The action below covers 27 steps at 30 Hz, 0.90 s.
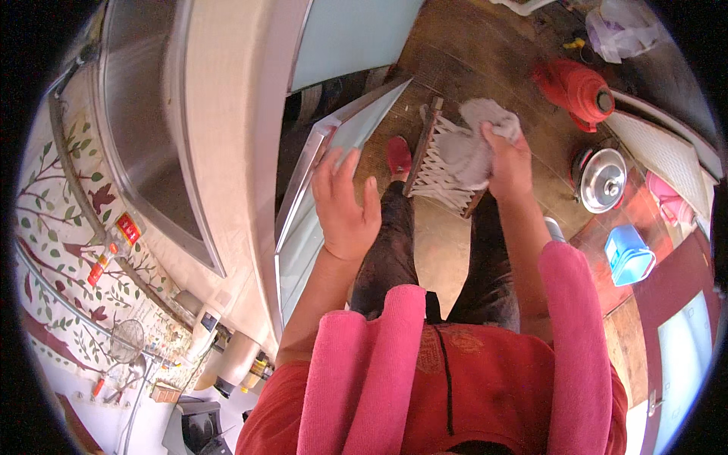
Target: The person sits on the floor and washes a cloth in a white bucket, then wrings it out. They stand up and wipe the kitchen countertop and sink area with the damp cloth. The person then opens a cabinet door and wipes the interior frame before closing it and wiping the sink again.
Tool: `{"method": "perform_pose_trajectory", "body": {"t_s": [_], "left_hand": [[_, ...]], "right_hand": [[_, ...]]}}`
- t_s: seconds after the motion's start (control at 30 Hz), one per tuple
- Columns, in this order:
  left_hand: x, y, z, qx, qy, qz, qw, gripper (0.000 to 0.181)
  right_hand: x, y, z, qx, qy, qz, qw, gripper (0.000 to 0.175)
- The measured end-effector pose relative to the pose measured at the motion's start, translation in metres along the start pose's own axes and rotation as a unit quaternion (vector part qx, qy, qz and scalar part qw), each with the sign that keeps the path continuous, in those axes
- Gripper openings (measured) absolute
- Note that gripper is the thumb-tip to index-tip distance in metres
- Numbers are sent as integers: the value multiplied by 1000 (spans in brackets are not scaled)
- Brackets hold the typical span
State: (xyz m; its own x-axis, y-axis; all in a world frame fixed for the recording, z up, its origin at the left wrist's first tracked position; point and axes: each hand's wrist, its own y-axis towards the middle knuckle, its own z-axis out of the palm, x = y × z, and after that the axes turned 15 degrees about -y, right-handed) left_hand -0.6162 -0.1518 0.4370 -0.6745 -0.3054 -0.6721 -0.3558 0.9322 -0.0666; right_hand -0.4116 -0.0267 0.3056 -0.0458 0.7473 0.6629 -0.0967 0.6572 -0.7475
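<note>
My right hand (508, 162) grips a crumpled greyish-white cloth (469, 156), which hangs above a small folding stool (426, 170) with a laced strap seat and wooden bars. The cloth hides part of that seat. Fingers apart and holding nothing, my left hand (345, 207) is in front of an open cabinet door (369, 119) with a pale panel and a metal-coloured frame. Whether its fingertips touch the door, I cannot tell. The door stands swung out from a dark cabinet opening. A pink towel (369, 375) hangs around my neck, with both ends down my front.
A countertop (227, 131) with a sunken metal sink or hob (148, 114) runs along the left. On the floor to the right are a red thermos flask (574, 94), a lidded metal pot (603, 181) and a blue plastic container (628, 256). A plastic bag (620, 28) lies farther off.
</note>
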Motion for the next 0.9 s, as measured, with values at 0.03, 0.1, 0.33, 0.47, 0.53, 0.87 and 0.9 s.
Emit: {"method": "perform_pose_trajectory", "body": {"t_s": [0.03,0.1,0.33,0.47,0.53,0.87,0.9], "left_hand": [[3,5,-1,-32,12,-10,999,47],[10,10,-4,-26,26,-24,999,53],[35,29,-10,-63,41,-31,997,59],[33,28,-11,-36,61,-28,997,60],[26,22,-9,-34,40,-45,998,57],[-22,-50,-34,153,-130,-4,980,39],[-26,-59,-38,154,-141,9,978,38]], "right_hand": [[1,-1,-9,-3,29,-2,1000,32],[8,-7,-26,-19,10,7,1000,33],[28,-31,-65,-37,-54,19,998,32],[34,-48,-66,-10,-10,34,999,31],[54,-66,-56,0,-13,41,999,30],[69,-120,-20,69,-41,0,997,30],[74,-129,-16,71,-51,-9,996,31]]}}
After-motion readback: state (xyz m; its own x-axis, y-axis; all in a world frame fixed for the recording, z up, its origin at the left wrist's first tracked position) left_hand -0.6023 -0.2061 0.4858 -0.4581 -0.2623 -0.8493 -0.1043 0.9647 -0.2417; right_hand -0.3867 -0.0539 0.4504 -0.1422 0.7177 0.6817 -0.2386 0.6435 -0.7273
